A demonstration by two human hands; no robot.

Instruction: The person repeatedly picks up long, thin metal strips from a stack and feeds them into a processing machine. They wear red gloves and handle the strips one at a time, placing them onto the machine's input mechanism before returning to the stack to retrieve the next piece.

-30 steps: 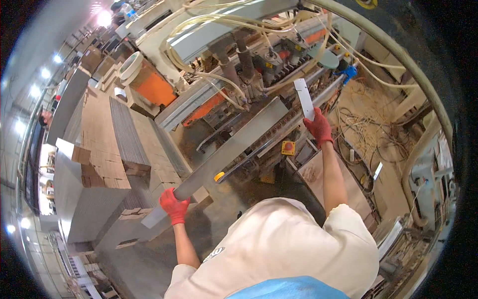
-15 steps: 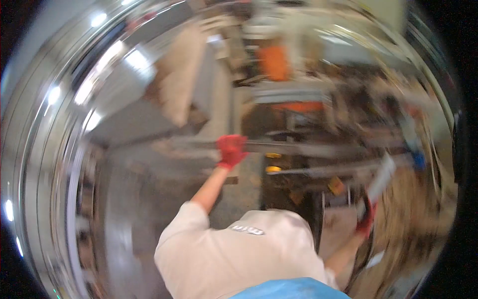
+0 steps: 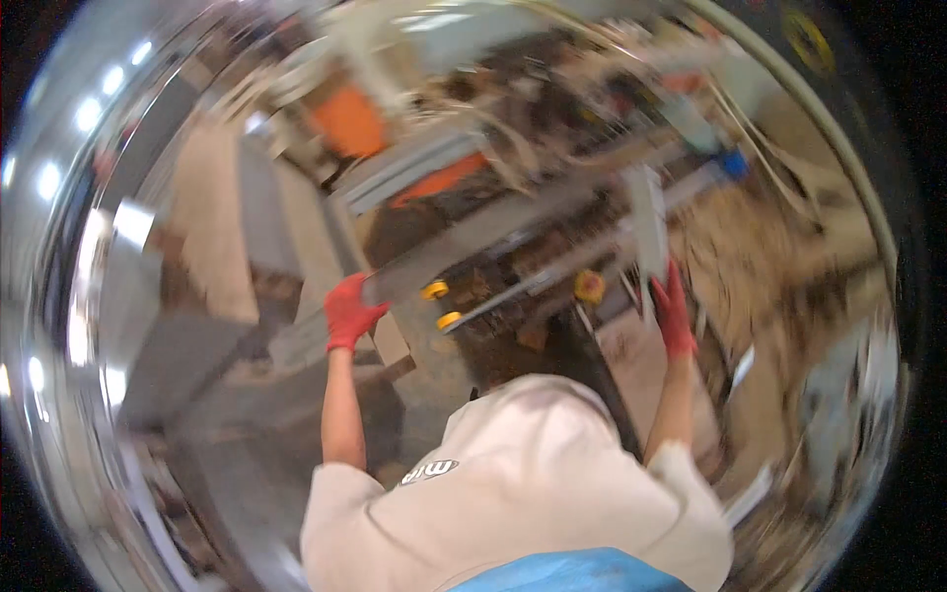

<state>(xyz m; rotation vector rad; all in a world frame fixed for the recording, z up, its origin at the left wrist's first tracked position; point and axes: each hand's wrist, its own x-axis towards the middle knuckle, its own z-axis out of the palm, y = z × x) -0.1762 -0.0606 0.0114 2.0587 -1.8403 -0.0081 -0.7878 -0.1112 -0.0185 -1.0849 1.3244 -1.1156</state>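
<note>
My left hand (image 3: 352,312), in a red glove, is closed at the near-left end of a long grey strip (image 3: 473,234). This strip slants away toward the far right, and blur hides whether it lies on the supports beneath. On the right, my right hand (image 3: 673,314), also red-gloved, is closed around the lower part of a pale grey flat bar (image 3: 647,222). The bar points upward, away from me. Between the hands sit two yellow end pieces (image 3: 441,306) by a thin metal rail (image 3: 513,293), and a yellow block (image 3: 590,286).
An orange panel (image 3: 347,120) stands at the far left behind a grey and orange machine part (image 3: 434,183). Stacked long boards (image 3: 212,217) lie left. A brown heap of loose material (image 3: 769,257) spreads at right. A blue piece (image 3: 732,164) marks a far rail end.
The whole view has turned, so the surroundings now slant. My left hand appears farther left in the picture; my right hand has come up and inward, its pale bar now nearly upright.
</note>
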